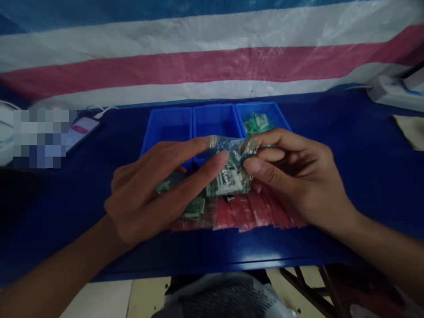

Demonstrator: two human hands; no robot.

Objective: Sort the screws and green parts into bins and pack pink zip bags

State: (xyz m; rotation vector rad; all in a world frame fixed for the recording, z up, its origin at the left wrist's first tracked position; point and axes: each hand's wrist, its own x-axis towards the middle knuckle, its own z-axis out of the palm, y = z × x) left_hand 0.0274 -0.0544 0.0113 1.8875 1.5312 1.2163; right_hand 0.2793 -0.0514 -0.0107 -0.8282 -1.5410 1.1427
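Observation:
Between my two hands is a small clear plastic bag [230,179] with pale and green parts inside, too blurred to name. My left hand [155,190] pinches its upper left edge between thumb and forefinger. The thumb and fingers of my right hand [294,172] grip the upper right edge. Below the bag lie several red plastic bags [255,210] in an overlapping row. Partly behind my left hand, another clear bag [195,207] with green pieces rests on the table.
Three blue bins [167,126] stand side by side behind my hands; the right one holds green bagged pieces [258,121]. A phone [81,132] with a cable lies at the left. A white power strip [394,92] and a beige cloth-like piece [410,130] are at the right. A striped sheet [212,66] backs the blue table [374,176].

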